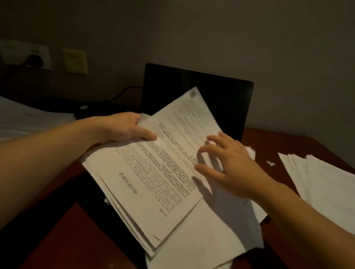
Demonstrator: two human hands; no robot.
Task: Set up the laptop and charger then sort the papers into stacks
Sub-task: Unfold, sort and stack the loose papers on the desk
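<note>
My left hand (125, 129) grips the thick bundle of white printed papers (141, 197) by its far left edge, its long axis slanting away toward the black open laptop (221, 99). My right hand (224, 165), fingers spread, hovers nearer the top sheet (169, 156)

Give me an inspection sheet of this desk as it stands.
Surface: reddish wooden table, partly covered by papers.
Job's things: laptop open, screen dark; bundle of papers held before it; left stack and right stack on the table; loose sheets in front.
Clutter: small paper scraps beside the right stack.
Hands: left hand grips the bundle; right hand open, fingers spread over its top sheet.
Cables: dark cable at the laptop's left; plug in wall socket.
Surroundings: plain wall, dim light.
</note>
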